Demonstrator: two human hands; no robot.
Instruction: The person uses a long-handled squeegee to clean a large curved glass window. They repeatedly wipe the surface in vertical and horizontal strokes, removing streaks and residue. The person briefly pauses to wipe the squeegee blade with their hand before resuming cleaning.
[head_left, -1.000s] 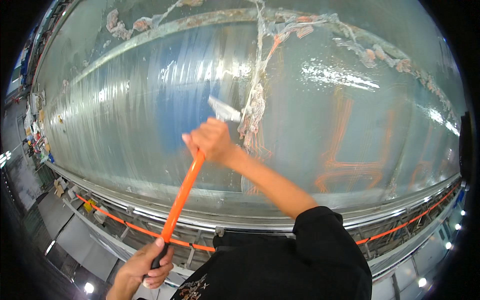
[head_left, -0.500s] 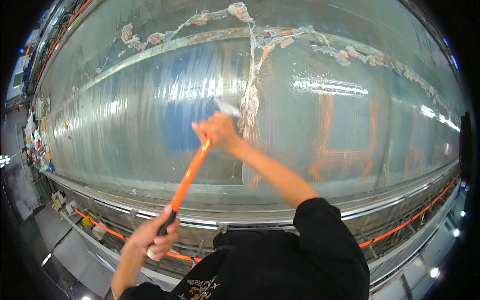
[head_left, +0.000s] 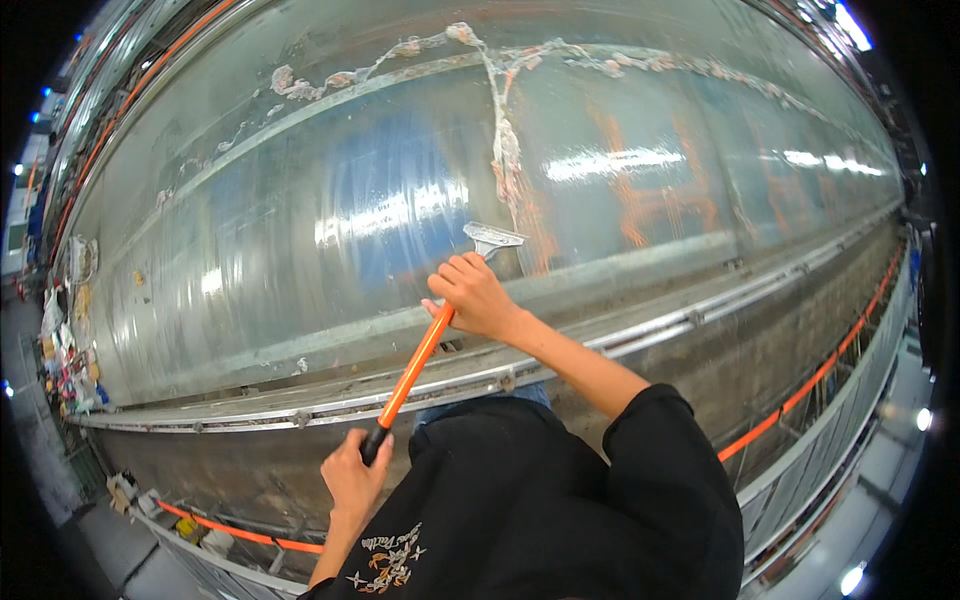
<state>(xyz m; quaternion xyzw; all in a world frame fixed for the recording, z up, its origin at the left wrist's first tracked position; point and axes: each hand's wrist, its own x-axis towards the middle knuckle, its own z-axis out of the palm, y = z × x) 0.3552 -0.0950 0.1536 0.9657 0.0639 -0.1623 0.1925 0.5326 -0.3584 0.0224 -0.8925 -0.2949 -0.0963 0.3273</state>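
Observation:
A scraper with an orange handle (head_left: 412,372) slants up from lower left to upper right, held in both hands. My right hand (head_left: 475,295) is wrapped round its upper end, just below the wide pale blade (head_left: 494,238). Lower down, my left hand (head_left: 352,474) is closed on the black grip. The blade appears to rest on a wide, glossy, wet-looking grey-green surface (head_left: 590,200). Above it runs a ragged line of whitish and orange-pink residue (head_left: 506,150), which branches left and right farther off. Streaks and bright reflections cover the surface.
A metal rail (head_left: 300,418) edges the near side of the surface, between it and me. Beyond a gap on my side runs an orange pipe or strip (head_left: 800,400) along a grey railing. Assorted small items (head_left: 70,360) are heaped at the far left end.
The scraper blade has come nearer to me, down past the residue line. Both hands have moved with it, the left one rightward and closer to my body. The view has tilted.

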